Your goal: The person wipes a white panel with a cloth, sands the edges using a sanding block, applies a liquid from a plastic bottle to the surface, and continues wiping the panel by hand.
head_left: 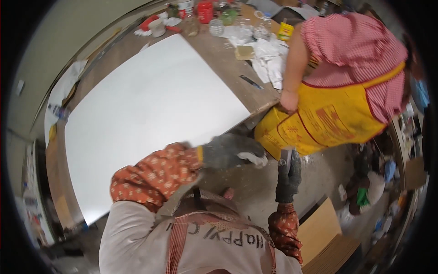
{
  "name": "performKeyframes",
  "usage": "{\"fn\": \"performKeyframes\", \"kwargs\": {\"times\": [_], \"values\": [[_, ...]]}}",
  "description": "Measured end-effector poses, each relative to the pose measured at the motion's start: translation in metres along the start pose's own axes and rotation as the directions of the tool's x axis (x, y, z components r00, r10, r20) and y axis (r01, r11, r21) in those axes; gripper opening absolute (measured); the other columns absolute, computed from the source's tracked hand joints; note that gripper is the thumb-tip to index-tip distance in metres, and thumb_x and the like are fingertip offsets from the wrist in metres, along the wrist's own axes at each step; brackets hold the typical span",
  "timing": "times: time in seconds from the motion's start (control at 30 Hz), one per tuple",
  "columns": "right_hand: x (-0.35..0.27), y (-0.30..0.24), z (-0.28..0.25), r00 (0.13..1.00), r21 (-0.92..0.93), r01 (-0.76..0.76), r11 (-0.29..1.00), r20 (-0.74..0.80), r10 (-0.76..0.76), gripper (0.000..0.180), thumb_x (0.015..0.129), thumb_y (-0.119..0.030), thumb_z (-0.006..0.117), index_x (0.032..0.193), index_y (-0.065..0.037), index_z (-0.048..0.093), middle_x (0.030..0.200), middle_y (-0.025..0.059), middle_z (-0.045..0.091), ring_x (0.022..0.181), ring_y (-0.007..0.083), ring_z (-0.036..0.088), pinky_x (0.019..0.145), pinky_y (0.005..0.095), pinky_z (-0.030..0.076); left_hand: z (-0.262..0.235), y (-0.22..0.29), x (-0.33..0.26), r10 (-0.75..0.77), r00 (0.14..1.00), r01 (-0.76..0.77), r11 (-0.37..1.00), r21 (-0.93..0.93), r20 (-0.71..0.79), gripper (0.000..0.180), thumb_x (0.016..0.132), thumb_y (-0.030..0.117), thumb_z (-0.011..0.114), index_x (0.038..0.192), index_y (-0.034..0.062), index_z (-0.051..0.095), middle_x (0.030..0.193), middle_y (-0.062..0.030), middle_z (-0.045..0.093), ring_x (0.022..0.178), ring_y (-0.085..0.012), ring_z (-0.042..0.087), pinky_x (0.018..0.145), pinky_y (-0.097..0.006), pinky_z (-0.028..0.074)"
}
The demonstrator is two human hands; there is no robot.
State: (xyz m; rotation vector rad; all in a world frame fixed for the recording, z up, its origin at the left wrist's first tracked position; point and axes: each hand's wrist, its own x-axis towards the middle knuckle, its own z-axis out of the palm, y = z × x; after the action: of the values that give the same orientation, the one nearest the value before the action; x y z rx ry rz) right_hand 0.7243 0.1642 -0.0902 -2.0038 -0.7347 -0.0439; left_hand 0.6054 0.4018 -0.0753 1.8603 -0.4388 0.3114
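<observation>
My left hand (pixel 230 150), in a dark grey work glove, is by the near right edge of a large white sheet (pixel 150 98) lying on the table. Its fingers close on a crumpled white wad (pixel 254 158), cloth or paper; I cannot tell which. To the right, over the floor, my right hand (pixel 288 180) wears a similar glove. It grips a small flat scraper (pixel 286 155) that points away from me, its handle hidden by the fingers. Both forearms carry orange patterned sleeve covers.
At the table's right corner stands a co-worker in a yellow apron (pixel 319 123), one hand at the edge. A dark knife (pixel 251 82), white rags (pixel 268 59), a yellow block (pixel 244 53) and a red tub (pixel 205 12) lie beyond the sheet. Brown boards (pixel 321 223) lean at lower right.
</observation>
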Motion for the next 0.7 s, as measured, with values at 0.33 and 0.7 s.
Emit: {"fn": "performKeyframes", "kwargs": {"times": [0.33,0.7], "values": [[0.154,-0.070,0.148,0.699,-0.287,0.691,0.664,0.497,-0.514,0.041,0.087,-0.026,0.065,0.122,-0.005,0.057,0.112,0.0160,0.062,0.096,0.0342,0.060,0.081,0.0443,0.049,-0.115,0.005,-0.147,0.013,0.700,0.598,0.537,0.595,-0.714,0.020,0.079,-0.004,0.055,0.095,0.0075,0.053,0.096,-0.0121,0.060,0.096,-0.0281,0.057,0.080,-0.040,0.046],[0.179,-0.100,0.178,0.377,0.072,0.847,0.526,0.618,-0.690,0.031,0.087,-0.035,0.057,0.108,-0.013,0.058,0.116,0.0115,0.057,0.098,0.0332,0.056,0.077,0.0462,0.046,-0.077,0.014,-0.131,-0.041,0.677,0.728,0.182,0.661,-0.735,0.045,0.080,0.013,0.068,0.123,0.0177,0.057,0.130,-0.0108,0.054,0.118,-0.0343,0.053,0.100,-0.049,0.042]]}}
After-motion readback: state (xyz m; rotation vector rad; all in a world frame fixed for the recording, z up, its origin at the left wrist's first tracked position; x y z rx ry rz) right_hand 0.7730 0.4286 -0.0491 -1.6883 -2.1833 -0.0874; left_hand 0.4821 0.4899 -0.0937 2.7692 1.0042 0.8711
